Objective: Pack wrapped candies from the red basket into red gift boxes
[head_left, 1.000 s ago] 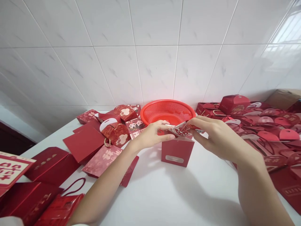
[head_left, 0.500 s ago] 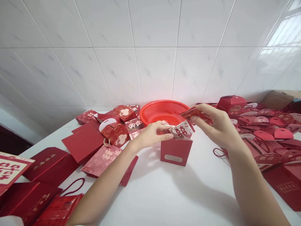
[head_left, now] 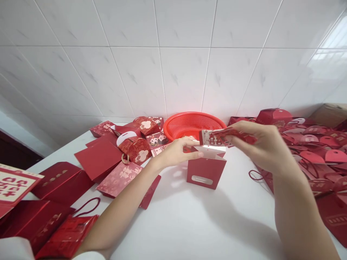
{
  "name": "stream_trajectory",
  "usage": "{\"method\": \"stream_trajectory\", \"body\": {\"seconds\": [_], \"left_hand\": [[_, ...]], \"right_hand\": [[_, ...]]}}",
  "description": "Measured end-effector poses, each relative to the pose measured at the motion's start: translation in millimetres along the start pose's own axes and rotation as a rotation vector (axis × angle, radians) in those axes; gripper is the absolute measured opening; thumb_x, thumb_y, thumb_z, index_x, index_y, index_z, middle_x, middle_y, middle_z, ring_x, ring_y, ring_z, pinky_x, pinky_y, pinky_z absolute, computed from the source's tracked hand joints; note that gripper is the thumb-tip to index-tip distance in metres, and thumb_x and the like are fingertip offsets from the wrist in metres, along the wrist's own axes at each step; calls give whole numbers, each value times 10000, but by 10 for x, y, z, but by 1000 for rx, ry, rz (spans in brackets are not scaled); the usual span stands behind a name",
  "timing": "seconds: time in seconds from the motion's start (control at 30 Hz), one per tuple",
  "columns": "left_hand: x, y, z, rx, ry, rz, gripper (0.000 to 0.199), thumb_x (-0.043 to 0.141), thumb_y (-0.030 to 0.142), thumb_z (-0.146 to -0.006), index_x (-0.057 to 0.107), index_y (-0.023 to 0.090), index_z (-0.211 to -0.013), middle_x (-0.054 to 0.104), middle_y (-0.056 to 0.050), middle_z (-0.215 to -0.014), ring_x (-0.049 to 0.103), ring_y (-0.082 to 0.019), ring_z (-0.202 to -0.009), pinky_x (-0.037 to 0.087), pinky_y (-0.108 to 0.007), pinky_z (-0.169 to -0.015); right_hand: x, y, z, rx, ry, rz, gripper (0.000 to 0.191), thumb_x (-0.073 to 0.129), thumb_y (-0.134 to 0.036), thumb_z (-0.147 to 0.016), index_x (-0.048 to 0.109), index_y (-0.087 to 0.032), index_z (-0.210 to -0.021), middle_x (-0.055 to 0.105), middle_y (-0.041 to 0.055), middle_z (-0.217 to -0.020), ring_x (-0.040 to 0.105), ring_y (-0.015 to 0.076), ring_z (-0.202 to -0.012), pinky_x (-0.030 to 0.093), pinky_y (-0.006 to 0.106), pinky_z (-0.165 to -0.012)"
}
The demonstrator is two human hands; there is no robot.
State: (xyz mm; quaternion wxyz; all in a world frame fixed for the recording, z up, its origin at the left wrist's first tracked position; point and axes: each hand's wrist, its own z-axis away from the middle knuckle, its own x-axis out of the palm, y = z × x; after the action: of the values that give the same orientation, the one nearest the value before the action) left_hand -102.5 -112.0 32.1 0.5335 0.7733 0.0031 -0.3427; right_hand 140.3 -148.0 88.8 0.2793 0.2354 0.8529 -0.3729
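Note:
A red paper gift box [head_left: 206, 168] stands upright on the white table [head_left: 184, 220], top open, with a pale oval slot low on its front. My left hand [head_left: 180, 151] pinches the box's left upper rim, thumb in front. Just above the open mouth, my right hand [head_left: 256, 144] holds a small flat packet [head_left: 214, 138] with red and white print, its free end pointing left. Motion blurs the print, and my fingers cover the packet's right part, so I cannot tell whether there is more than one.
Behind the box sits a red plastic basket [head_left: 173, 124] against the tiled wall [head_left: 184, 79]. Red gift boxes of several designs [head_left: 99, 159] lie at the left. A large pile of red handled boxes [head_left: 320, 155] fills the right, with a cardboard box [head_left: 330, 117] behind it.
The tilted white packet with red characters no longer shows in the box mouth. My right hand has turned and moved slightly right, its packet now level over the opening. My left hand stays on the rim.

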Motion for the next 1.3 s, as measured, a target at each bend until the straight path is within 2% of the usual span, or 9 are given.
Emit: {"method": "stream_trajectory", "body": {"seconds": [0.07,0.23,0.33,0.47,0.57,0.8,1.03,1.2,1.3], "left_hand": [[-2,-13,-4,5,-2,33,451,741,479,-835,717,255,-1226,671,-62,-1276,624,-250,-1155,508,-347,-961],[-8,-4,-8,75,-74,157,365,723,416,-867,716,220,-1174,717,-55,-1220,653,-247,-1131,516,-362,-968],[-11,10,-10,74,-99,164,367,721,405,-871,711,224,-1190,711,-52,-1239,643,-244,-1151,511,-350,-971],[-15,8,-16,84,-77,88,359,717,433,-867,734,234,-1165,710,-49,-1207,634,-237,-1126,505,-323,-929],[-19,-3,-17,58,-69,42,390,703,479,-865,734,232,-1165,705,-58,-1178,629,-244,-1112,505,-329,-912],[-37,-31,-9,10,-54,6,505,721,525,-838,683,280,-1278,652,-58,-1301,578,-269,-1214,475,-358,-986],[-40,-14,-12,7,-73,10,500,720,519,-841,683,293,-1285,637,-59,-1340,551,-271,-1272,464,-370,-1034],[-65,-27,-4,-20,-79,1,546,729,544,-827,661,309,-1315,602,-62,-1401,508,-290,-1332,466,-390,-1047],[-73,-8,8,14,-65,-57,514,741,525,-823,680,323,-1292,559,-66,-1439,492,-299,-1353,457,-410,-1069]], "right_hand": [[-23,-34,2,46,25,-72,169,615,-282,-879,764,-215,-924,759,44,-892,692,226,-819,540,328,-698],[11,-35,-30,49,-223,-88,195,605,-272,-869,782,-202,-911,769,40,-881,705,209,-802,558,307,-690],[-26,-1,-39,67,-296,-93,197,611,-292,-865,782,-205,-906,766,33,-871,701,206,-800,562,307,-694],[-139,27,-29,89,-377,-148,219,600,-323,-875,776,-194,-863,761,43,-847,696,208,-761,560,317,-666],[-158,38,-30,89,-415,-167,222,598,-316,-877,779,-187,-870,760,52,-840,694,211,-756,566,321,-659],[-22,75,-65,44,-428,-124,200,588,-299,-892,749,-194,-833,716,28,-752,660,181,-699,532,288,-610],[3,75,-52,125,-555,-160,186,525,-293,-927,586,-185,-788,555,-29,-600,508,116,-537,391,246,-499],[63,91,-62,130,-540,-168,189,488,-284,-927,486,-203,-757,503,-38,-636,477,113,-554,368,247,-505],[102,109,-73,107,-514,-152,199,481,-302,-928,467,-208,-753,475,-44,-649,443,112,-566,358,247,-510]]}}
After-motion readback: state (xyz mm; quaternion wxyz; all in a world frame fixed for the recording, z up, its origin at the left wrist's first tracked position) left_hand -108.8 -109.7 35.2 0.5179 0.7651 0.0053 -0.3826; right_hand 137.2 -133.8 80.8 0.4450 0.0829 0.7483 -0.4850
